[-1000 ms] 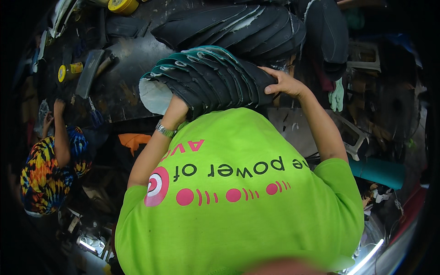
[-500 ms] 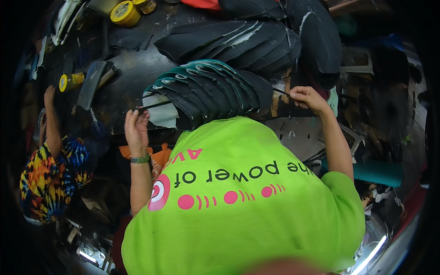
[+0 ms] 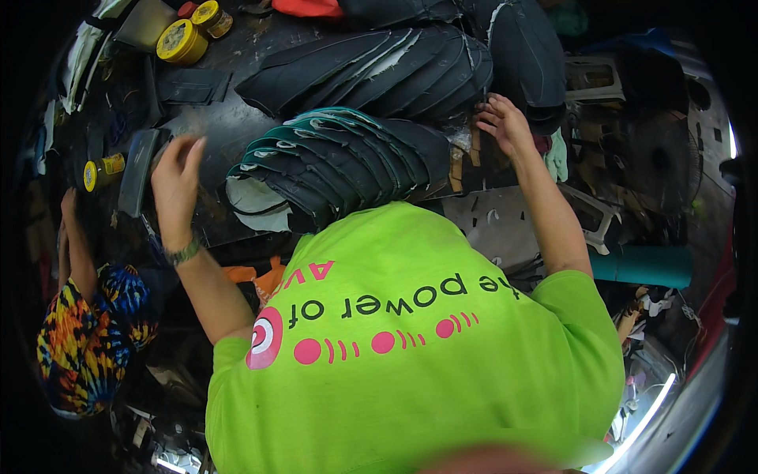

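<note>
A bundle of black panels with green edges and pale undersides (image 3: 347, 170) lies at the near edge of the dark table, overlapping in rows against my green shirt. My left hand (image 3: 176, 186), wearing a watch, is raised to the left of this bundle, touching nothing visible. Its thumb stands apart from its fingers. My right hand (image 3: 502, 126) is beyond the bundle's right end, fingers apart, beside a second stack of black panels (image 3: 371, 75). A thin dark bit shows at its fingertips; whether they touch it is unclear. A dark strip (image 3: 264, 211) curves over the bundle's pale left end.
Yellow tubs (image 3: 181, 42) stand at the far left, and a yellow jar (image 3: 103, 171) lies nearer. Beside it is a dark flat piece (image 3: 138, 172). More black panels (image 3: 527, 59) rest at the far right. Another person in a patterned shirt (image 3: 87, 336) is at the left.
Both hands have released the dark strip they held at the bundle's two ends. My left hand has moved left and up; my right has moved farther away, toward the second stack.
</note>
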Available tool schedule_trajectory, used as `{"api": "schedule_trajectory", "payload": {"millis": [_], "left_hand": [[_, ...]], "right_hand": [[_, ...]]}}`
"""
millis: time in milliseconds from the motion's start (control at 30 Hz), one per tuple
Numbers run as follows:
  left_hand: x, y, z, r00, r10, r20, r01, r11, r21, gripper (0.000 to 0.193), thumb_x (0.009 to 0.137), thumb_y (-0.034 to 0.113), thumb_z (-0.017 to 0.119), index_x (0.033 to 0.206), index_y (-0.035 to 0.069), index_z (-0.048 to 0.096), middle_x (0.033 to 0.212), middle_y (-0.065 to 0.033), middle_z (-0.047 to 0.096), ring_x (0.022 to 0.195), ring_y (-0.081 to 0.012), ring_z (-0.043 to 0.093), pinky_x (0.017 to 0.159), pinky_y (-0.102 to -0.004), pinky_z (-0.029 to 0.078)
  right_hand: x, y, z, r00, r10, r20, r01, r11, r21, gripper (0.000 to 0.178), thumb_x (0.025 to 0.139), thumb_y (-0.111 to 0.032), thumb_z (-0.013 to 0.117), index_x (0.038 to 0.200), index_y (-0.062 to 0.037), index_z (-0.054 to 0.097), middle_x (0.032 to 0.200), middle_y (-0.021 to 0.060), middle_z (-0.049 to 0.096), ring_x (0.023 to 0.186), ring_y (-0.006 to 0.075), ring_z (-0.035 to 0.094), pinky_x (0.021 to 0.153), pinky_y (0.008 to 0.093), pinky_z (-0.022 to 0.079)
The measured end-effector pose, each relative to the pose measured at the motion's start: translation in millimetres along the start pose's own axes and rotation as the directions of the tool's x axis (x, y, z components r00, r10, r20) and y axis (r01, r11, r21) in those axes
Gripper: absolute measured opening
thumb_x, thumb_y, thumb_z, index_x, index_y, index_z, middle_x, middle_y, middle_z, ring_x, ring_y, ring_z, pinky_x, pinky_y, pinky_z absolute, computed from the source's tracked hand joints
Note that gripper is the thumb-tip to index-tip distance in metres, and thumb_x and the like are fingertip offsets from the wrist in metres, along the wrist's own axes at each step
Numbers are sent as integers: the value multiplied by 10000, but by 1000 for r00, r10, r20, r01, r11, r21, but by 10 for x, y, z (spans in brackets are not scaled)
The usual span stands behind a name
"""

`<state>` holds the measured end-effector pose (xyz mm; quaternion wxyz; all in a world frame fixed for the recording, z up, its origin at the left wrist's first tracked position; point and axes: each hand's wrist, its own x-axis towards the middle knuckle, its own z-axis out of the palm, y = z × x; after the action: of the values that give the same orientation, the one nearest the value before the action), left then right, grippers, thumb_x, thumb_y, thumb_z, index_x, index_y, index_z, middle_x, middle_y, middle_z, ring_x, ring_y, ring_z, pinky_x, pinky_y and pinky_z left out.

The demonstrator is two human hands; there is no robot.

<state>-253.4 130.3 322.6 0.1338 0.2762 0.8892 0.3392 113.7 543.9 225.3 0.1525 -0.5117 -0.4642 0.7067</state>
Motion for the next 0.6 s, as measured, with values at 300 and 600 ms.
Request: {"api": "schedule_trajectory", "payload": {"millis": [300, 600], "left_hand": [[840, 886, 1102, 805, 520, 286, -562, 823, 85, 774, 750, 503, 752, 1368, 110, 504, 1440, -189, 433, 1298, -378, 448, 1078, -521, 330], [1000, 770, 1410, 756, 508, 413, -627, 744, 231, 1096, 569, 657, 787, 1469, 189, 370, 1462, -195, 401, 1362, -377, 363, 1088, -593, 260]], "right_hand": [[-226, 95, 117, 998, -42, 56, 46, 997, -64, 422, 863, -301, 713, 1180, -78, 547, 878, 47, 665, 691, 98, 601, 643, 241, 448], [62, 287, -134, 963, 59, -262, -18, 988, 156, 96, 912, -118, 587, 990, -71, 557, 798, 49, 583, 698, 189, 605, 629, 324, 503]]}}
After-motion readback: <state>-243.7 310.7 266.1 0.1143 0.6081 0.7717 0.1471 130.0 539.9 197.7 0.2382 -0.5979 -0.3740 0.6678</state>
